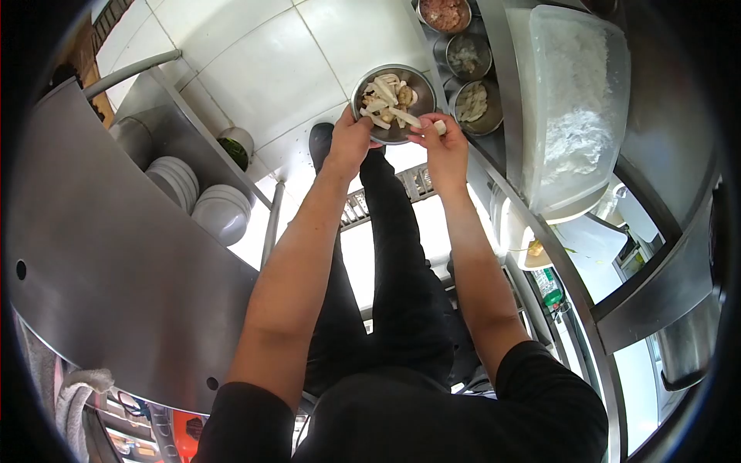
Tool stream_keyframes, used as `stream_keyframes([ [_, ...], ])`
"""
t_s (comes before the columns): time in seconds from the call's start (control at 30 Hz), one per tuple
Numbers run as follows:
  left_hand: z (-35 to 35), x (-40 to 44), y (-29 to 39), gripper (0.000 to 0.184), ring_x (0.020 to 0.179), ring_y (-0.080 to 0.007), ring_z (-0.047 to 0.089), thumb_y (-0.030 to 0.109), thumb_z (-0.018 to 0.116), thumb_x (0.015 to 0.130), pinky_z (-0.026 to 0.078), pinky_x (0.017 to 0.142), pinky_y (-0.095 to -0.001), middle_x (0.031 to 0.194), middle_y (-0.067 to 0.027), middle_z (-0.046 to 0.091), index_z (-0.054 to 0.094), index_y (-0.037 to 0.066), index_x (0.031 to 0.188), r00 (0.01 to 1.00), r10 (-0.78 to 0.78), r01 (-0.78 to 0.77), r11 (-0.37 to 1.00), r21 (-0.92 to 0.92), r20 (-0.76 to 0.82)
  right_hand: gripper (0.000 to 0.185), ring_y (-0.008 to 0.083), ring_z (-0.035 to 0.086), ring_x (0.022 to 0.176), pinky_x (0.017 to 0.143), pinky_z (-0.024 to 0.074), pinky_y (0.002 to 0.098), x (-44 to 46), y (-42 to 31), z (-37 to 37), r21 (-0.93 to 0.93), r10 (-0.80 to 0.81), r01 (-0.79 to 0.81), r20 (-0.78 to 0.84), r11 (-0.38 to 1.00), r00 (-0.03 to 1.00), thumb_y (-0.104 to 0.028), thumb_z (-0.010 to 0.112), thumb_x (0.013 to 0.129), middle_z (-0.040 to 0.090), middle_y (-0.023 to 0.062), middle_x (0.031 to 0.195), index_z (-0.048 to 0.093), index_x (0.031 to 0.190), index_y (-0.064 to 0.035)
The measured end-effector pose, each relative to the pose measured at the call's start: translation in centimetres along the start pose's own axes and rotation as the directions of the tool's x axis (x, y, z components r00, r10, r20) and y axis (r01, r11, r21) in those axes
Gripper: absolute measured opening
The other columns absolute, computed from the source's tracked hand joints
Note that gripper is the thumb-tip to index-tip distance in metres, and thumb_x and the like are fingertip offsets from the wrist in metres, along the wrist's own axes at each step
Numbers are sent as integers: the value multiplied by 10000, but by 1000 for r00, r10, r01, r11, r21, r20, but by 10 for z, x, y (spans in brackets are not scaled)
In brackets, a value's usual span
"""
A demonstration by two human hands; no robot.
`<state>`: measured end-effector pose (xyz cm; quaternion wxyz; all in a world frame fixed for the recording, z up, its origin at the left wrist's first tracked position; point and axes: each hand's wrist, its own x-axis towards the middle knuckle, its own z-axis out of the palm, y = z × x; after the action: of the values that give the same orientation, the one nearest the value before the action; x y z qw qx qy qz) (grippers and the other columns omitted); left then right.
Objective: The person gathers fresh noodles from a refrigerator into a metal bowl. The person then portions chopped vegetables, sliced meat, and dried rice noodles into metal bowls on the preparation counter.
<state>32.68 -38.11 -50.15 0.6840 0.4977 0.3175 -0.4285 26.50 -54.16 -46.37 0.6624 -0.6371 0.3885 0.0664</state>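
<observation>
A round metal bowl (424, 86) is held out over the floor, gripped at its left rim by my left hand (351, 143). Inside lie pale cut strips and chunks (386, 94) that look like mushroom pieces. At the bowl's lower right edge my right hand (444, 150) is closed, thumb and fingers pinching a pale strip (406, 118). A small white chunk (440, 127) shows at those fingertips. The fingers of my left hand under the bowl are mostly hidden.
On the right, metal bowls hold minced meat (444, 12), translucent pieces (465, 57) and pale slices (471, 102). A plastic tub (622, 92) of white powder stands beside them. Left are a steel counter (116, 255) and stacked white bowls (222, 214). White tiles (270, 58) cover the floor.
</observation>
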Motion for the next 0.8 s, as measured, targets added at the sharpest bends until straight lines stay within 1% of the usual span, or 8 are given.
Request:
stream_keyframes([
  [0.17,2,-4,3,407,1007,-189,675,65,471,950,580,820,-344,1188,-101,660,507,85,1355,999,18,-18,1000,24,-35,126,153,706,870,728,602,275,5,1,5,-87,16,-13,35,996,999,-92,623,983,704,114,1029,658,1079,-18],
  [0.27,-4,0,0,415,1007,-182,675,63,473,950,582,810,-340,1190,-85,661,508,106,1361,1000,24,-23,999,22,-6,92,175,705,900,757,582,306,-4,-9,9,-444,-226,285,183,849,957,-77,640,957,715,93,1067,675,1028,-31],
  [0.3,-9,5,-3,417,1017,-180,672,60,473,948,578,820,-343,1196,-71,661,515,119,1358,1000,-1,1,1000,16,-5,121,233,694,947,832,552,350,-2,-10,7,-603,-427,479,241,638,872,-37,634,920,716,72,1069,685,1029,-51],
  [0.4,-20,10,-6,406,1022,-184,672,62,478,940,582,810,-353,1194,-83,659,524,88,1342,999,25,-24,1000,17,-24,168,280,670,1025,905,517,389,18,11,-22,-567,-477,358,-71,742,876,-26,614,901,714,121,1068,687,1051,-46],
  [0.47,-28,8,0,412,1027,-186,672,65,480,937,585,810,-352,1196,-91,656,515,74,1347,998,24,-22,999,42,-58,228,347,634,1103,956,496,420,44,15,-49,-453,-283,101,-353,886,892,-84,564,928,687,191,1134,650,1124,-5],
  [0.53,-34,8,1,416,1031,-187,672,68,482,935,586,814,-351,1196,-96,654,509,65,1350,997,28,-25,998,58,-67,339,377,601,1172,987,474,434,99,66,-91,-667,-340,-95,-492,739,802,-148,510,975,628,252,1259,586,1252,32],
  [0.6,-46,9,0,417,1033,-187,671,71,485,935,586,820,-350,1194,-99,654,507,59,1351,997,39,-36,998,56,-67,394,400,610,1142,994,469,436,123,63,-84,-865,-583,-211,-469,455,663,-209,564,944,628,265,1264,603,1256,28],
  [0.8,-72,9,-7,374,951,-172,685,50,472,944,597,778,-311,1125,-102,672,526,49,1315,989,-12,25,996,82,-150,442,397,596,1117,988,443,436,203,14,-102,-838,-626,-199,-518,509,582,-258,589,941,613,261,1267,591,1284,21],
])
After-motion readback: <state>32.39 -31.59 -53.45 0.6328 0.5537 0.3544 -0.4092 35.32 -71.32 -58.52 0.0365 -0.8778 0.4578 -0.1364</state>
